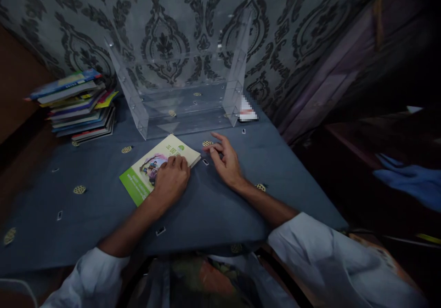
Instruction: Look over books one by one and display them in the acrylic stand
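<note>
From where I stand, the book (188, 148) lies on the dark blue table (213, 216), in front of the clear rack (236, 78) and near its front edge, well apart from the stack (81, 110) on the left. As far along as things go, I would say this: the book is out on the cloth by itself, shut, front cover up. It is not opened, not raised, and not inside the rack. The rack stands upright on its own. The other books are piled a little unevenly, and neither hand is near them.

The book sits slantwise. Its long axis runs from the person's near left to the far right; the title end points away and to the right, towards the right hand, and the green foot of the cover points back to the left. A page edge shows at the right corner.

The left hand (173, 177) is on the cover, palm down, fingers bent over it. The thumb is hidden, so I can't tell whether it grips the book or only rests there. The right hand (225, 161) is loose, fingers half curled and holding nothing, just beside the book's right corner and apart from it.
</note>
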The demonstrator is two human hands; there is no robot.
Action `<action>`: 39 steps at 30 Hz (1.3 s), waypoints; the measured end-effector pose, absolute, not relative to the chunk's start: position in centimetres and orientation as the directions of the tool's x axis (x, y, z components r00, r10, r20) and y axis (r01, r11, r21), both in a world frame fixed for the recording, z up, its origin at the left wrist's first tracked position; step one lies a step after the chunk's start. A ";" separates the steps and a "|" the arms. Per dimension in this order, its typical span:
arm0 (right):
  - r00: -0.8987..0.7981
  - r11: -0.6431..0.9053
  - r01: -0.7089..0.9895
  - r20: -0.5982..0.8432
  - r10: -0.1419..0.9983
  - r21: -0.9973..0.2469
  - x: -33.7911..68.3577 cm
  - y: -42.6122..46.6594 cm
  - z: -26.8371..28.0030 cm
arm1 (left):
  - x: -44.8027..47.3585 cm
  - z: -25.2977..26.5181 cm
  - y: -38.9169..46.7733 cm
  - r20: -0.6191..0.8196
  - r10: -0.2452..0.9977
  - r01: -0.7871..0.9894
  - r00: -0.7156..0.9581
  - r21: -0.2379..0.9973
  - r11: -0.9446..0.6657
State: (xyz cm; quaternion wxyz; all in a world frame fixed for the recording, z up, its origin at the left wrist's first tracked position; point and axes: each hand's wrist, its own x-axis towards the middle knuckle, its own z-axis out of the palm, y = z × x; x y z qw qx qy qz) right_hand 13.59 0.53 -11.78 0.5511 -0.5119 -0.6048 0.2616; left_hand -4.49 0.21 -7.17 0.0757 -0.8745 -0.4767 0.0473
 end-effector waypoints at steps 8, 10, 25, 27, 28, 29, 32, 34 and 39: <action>0.056 0.322 0.410 0.375 0.925 -0.854 13.4 0.0 -11.1 | -4.6 -7.3 0.3 0.043 0.831 0.825 0.555 -0.158 -0.543; 0.027 0.339 0.408 0.383 0.923 -0.847 13.3 -0.2 -11.2 | -4.6 -7.5 0.2 0.056 0.830 0.827 0.554 -0.153 -0.541; -0.224 0.411 0.589 0.348 0.910 -0.696 13.2 -0.4 -11.2 | -12.6 -7.1 1.4 0.078 0.927 0.928 0.366 -0.096 -0.359; -0.235 0.427 0.598 0.361 0.902 -0.678 13.0 -0.4 -11.4 | -13.1 -6.9 0.7 0.062 0.934 0.931 0.351 -0.125 -0.342; -0.249 0.435 0.600 0.360 0.899 -0.671 12.9 -0.3 -11.4 | -13.1 -6.7 0.2 0.055 0.939 0.934 0.340 -0.134 -0.331; -0.267 0.443 0.602 0.355 0.896 -0.664 12.8 -0.1 -11.4 | -13.1 -6.6 -0.2 0.049 0.944 0.938 0.328 -0.137 -0.319; -0.332 0.466 0.614 0.327 0.885 -0.638 12.2 0.7 -11.4 | -13.0 -6.7 -1.2 0.056 0.956 0.952 0.289 -0.123 -0.281; -0.360 0.480 0.617 0.319 0.877 -0.624 11.8 1.6 -11.4 | -13.1 -7.1 -1.5 0.084 0.959 0.960 0.270 -0.106 -0.261; -0.380 0.492 0.617 0.315 0.870 -0.615 10.7 3.6 -11.9 | -13.6 -8.6 -1.0 0.169 0.949 0.963 0.266 -0.087 -0.255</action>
